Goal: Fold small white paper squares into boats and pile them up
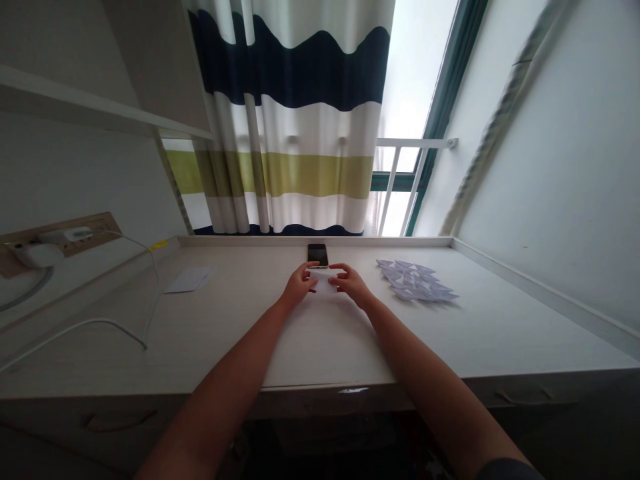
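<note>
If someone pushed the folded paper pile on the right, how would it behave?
The folded paper pile is probably light, being just paper. It would likely spread apart, since its pieces overlap with no visible binding. Rolling seems unlikely: the pieces look pointed and lie low.

A dark grey cloth sleeve (507,471) is worn on the right arm (425,380); only its end is shown, at the lower border of the view, where a smoothly curved edge is wrapped around the limb. Its weave is lost in shadow. From that edge down to the wrist the right arm is left uncovered, and the right grip (353,283), an ungloved human hand, is formed with slim fingers. The left arm (235,383) is seen bare throughout its visible length and is tapered toward a narrow wrist. The left grip (297,283), likewise an ungloved human hand, is similarly built.
</note>
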Action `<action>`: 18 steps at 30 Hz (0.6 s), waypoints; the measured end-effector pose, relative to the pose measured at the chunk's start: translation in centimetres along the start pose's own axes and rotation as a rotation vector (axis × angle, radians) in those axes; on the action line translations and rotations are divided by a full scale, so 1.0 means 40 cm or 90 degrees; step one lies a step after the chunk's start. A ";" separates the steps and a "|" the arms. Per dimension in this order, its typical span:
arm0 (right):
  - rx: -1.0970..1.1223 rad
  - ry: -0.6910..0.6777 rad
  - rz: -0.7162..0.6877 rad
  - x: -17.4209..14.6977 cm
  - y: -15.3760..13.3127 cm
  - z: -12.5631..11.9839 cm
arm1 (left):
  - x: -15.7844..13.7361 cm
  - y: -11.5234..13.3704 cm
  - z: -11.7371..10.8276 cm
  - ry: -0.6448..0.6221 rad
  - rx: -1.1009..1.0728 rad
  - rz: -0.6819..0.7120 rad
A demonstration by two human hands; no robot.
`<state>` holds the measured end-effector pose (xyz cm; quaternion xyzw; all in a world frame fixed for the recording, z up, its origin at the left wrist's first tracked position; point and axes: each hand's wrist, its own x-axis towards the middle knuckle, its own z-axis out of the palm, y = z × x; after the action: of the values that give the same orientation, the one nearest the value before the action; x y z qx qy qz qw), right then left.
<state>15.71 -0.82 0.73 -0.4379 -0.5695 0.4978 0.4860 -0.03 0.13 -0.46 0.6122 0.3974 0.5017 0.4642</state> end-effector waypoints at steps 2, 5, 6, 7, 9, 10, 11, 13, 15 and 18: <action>-0.059 -0.010 -0.008 0.000 0.002 0.002 | 0.000 -0.004 -0.001 -0.018 0.044 0.030; -0.134 -0.030 -0.048 0.006 0.011 0.005 | 0.002 -0.009 -0.002 -0.037 0.078 0.055; -0.137 -0.033 -0.053 0.009 0.014 0.005 | 0.003 -0.009 -0.002 -0.032 0.075 0.055; -0.126 -0.032 -0.051 0.011 0.016 0.005 | 0.004 -0.009 -0.001 -0.022 0.066 0.052; -0.071 -0.019 -0.029 0.013 0.018 0.005 | 0.006 -0.006 0.002 0.005 0.033 0.035; -0.034 -0.009 -0.015 0.013 0.016 0.006 | 0.006 -0.005 0.004 0.015 0.015 0.020; 0.002 0.001 -0.002 0.012 0.014 0.006 | 0.006 -0.003 0.006 0.020 0.000 0.002; 0.066 0.018 0.021 0.010 0.009 0.008 | 0.004 0.001 0.010 0.017 -0.024 -0.034; 0.108 0.023 0.038 0.007 0.004 0.010 | 0.003 0.003 0.012 0.013 -0.037 -0.056; 0.127 0.019 0.052 0.006 0.000 0.012 | 0.004 0.003 0.012 0.032 -0.039 -0.060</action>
<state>15.20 -0.65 0.75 -0.4173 -0.4915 0.5649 0.5151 0.46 0.16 -0.33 0.5655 0.4217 0.5062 0.4961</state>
